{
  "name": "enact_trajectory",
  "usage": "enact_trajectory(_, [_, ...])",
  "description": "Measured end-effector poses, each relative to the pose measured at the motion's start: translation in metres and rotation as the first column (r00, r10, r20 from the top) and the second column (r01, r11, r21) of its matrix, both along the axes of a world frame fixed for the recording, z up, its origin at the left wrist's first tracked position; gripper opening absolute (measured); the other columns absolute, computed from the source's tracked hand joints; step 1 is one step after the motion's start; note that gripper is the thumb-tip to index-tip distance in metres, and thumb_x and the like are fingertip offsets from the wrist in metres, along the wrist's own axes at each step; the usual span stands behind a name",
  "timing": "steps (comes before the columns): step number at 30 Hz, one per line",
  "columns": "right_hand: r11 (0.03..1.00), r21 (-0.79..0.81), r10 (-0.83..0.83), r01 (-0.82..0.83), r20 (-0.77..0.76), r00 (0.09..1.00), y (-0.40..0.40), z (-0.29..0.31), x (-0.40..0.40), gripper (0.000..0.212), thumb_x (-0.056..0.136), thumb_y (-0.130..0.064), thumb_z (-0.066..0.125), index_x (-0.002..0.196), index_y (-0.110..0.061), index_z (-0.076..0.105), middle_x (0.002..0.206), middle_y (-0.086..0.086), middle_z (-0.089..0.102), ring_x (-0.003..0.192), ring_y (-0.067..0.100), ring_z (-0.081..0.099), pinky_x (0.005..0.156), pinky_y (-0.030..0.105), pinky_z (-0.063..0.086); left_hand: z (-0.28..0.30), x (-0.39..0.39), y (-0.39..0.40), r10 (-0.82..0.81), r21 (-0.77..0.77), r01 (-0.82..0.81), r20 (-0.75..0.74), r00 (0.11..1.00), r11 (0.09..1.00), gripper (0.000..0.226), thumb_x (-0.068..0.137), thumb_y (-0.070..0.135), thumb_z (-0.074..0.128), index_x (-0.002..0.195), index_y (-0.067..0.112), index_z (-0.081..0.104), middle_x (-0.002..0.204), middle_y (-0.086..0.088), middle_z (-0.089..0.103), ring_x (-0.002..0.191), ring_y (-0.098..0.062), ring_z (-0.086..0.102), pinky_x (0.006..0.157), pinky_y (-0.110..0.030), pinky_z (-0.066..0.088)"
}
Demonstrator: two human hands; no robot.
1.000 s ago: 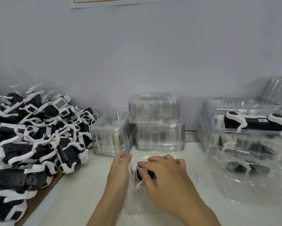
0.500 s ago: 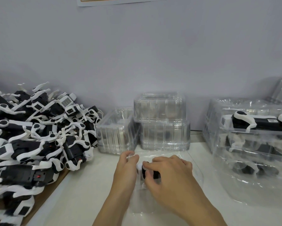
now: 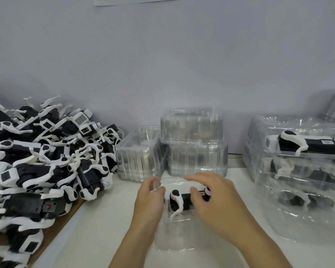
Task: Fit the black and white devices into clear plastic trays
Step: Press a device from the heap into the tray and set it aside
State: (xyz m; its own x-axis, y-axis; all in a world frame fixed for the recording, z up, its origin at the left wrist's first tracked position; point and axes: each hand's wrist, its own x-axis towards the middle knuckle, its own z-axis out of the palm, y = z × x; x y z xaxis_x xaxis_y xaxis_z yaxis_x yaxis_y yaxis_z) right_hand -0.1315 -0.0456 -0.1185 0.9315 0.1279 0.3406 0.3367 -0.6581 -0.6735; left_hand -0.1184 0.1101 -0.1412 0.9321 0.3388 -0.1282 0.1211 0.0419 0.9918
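Note:
A black and white device point(image 3: 179, 200) lies in a clear plastic tray point(image 3: 174, 240) on the white table in front of me. My left hand point(image 3: 149, 202) pinches the tray's left rim with curled fingers. Over the device's right half hovers my right hand point(image 3: 215, 202); its thumb touches the device and its fingers arch loosely above it, blurred. A large heap of loose black and white devices point(image 3: 42, 163) fills the left side. At the right, filled clear trays point(image 3: 302, 161) are stacked, with a device showing in the top one.
Stacks of empty clear trays point(image 3: 193, 144) stand against the wall behind my hands, a lower stack point(image 3: 139, 159) to their left. The device heap rests on brown cardboard point(image 3: 60, 229) at the table's left edge.
My right hand has lifted and shifted right, uncovering the device's left half in the tray. My left hand has stayed on the tray's left rim. The view has drifted left.

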Motion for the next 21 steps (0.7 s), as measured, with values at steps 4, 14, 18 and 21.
enact_trajectory(4, [0.987, -0.031, -0.156, 0.158, 0.049, 0.987, -0.015, -0.004, 0.007, 0.032, 0.094, -0.023, 0.057, 0.117, -0.044, 0.062, 0.123, -0.025, 0.050, 0.118, 0.003, 0.041, 0.109, 0.036, 0.033, 0.000, 0.002, 0.003, 0.018, 0.007, -0.019, 0.040, 0.999, 1.000, 0.031, 0.094, 0.006, 0.054, 0.105, 0.032, 0.064, 0.112, 0.022, 0.060, 0.079, 0.009, 0.056, 0.067, -0.019, 0.038])
enact_trajectory(14, [0.977, -0.032, -0.209, 0.209, 0.007, 0.978, -0.019, -0.018, 0.015, 0.027, 0.094, -0.010, 0.056, 0.104, -0.033, 0.068, 0.115, -0.016, 0.043, 0.118, 0.010, 0.043, 0.092, 0.021, 0.030, 0.001, 0.001, 0.008, 0.023, 0.090, -0.027, 0.044, 0.999, 0.996, 0.030, 0.091, 0.009, 0.053, 0.098, 0.037, 0.063, 0.098, 0.016, 0.061, 0.066, -0.002, 0.056, 0.064, -0.027, 0.045])
enact_trajectory(18, [0.976, -0.037, -0.217, 0.217, -0.018, 0.976, -0.019, -0.018, 0.016, 0.019, 0.092, -0.014, 0.061, 0.099, -0.029, 0.071, 0.114, -0.015, 0.041, 0.119, 0.012, 0.044, 0.089, 0.021, 0.029, 0.002, 0.000, 0.008, 0.021, 0.108, -0.028, 0.057, 0.998, 0.994, 0.028, 0.092, 0.011, 0.055, 0.100, 0.036, 0.063, 0.106, 0.018, 0.059, 0.079, -0.001, 0.056, 0.063, -0.022, 0.038])
enact_trajectory(21, [0.974, -0.043, -0.222, 0.221, -0.018, 0.975, -0.019, -0.019, 0.017, 0.016, 0.092, -0.018, 0.065, 0.103, -0.025, 0.073, 0.114, -0.016, 0.040, 0.121, 0.013, 0.044, 0.089, 0.020, 0.029, 0.003, 0.000, 0.009, 0.015, 0.126, -0.024, 0.071, 0.997, 0.992, 0.025, 0.092, 0.012, 0.058, 0.101, 0.034, 0.064, 0.108, 0.020, 0.059, 0.078, 0.007, 0.056, 0.063, -0.020, 0.037])
